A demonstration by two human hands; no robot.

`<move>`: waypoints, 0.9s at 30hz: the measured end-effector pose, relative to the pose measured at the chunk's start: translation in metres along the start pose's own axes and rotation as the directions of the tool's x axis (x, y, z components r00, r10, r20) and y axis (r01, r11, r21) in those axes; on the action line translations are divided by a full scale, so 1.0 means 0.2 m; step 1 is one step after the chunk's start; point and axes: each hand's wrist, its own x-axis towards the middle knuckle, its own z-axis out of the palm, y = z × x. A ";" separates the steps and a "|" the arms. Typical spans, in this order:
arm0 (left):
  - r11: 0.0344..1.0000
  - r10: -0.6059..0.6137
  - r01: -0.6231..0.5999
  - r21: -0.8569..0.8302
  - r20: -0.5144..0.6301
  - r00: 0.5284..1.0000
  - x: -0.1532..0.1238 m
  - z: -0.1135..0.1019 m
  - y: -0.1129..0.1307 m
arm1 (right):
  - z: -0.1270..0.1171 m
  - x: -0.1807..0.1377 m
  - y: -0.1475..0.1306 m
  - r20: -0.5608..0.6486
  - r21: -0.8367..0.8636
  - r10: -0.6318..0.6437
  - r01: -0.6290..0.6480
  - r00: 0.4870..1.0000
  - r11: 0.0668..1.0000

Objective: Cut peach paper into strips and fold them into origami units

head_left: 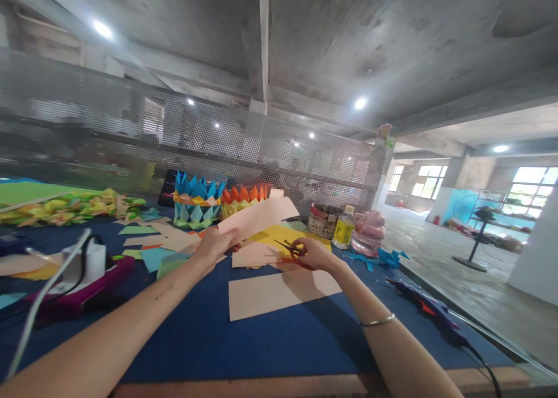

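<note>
My left hand (pixel 218 244) pinches the near end of a pale peach strip of paper (pixel 261 217), which is raised above the table and slants up to the right. In my right hand (pixel 314 254) is a pair of scissors (pixel 285 246), its blades pointing left, just below the strip and apart from it. A second peach paper strip (pixel 279 293) lies flat on the blue tabletop below my hands. Beneath the scissors are more peach paper and a yellow sheet (pixel 276 234).
Folded-paper rings, one blue (pixel 198 200) and one orange (pixel 246 197), stand behind. Right of them are a woven basket (pixel 321 219), a bottle (pixel 344 228), a pink jar (pixel 368 233) and a glue gun (pixel 429 311). A purple power strip (pixel 82 293) with cables lies left.
</note>
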 end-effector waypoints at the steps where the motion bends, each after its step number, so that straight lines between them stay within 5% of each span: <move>1: 1.000 0.004 -0.004 -0.008 -0.015 1.000 0.00 0.00 0.00 | 0.01 0.00 -0.03 -0.017 0.079 -0.069 0.071 0.997 0.994; 4: 0.999 0.015 -0.017 -0.044 -0.053 0.998 0.00 -0.01 0.01 | 0.03 -0.02 -0.12 0.009 0.252 -0.169 0.161 0.986 0.954; 11: 0.998 0.041 -0.045 -0.041 -0.074 0.996 0.01 -0.01 0.01 | 0.00 -0.08 -0.25 0.094 0.372 -0.123 0.079 0.988 0.925; 18: 0.998 0.034 -0.035 -0.059 -0.010 0.999 -0.04 0.01 0.06 | 0.03 -0.09 -0.28 0.156 0.734 -0.258 0.063 0.953 0.676; 27: 0.989 0.081 -0.072 -0.133 0.057 0.995 -0.06 0.02 0.05 | 0.05 -0.10 -0.29 0.128 0.784 -0.249 0.056 0.960 0.618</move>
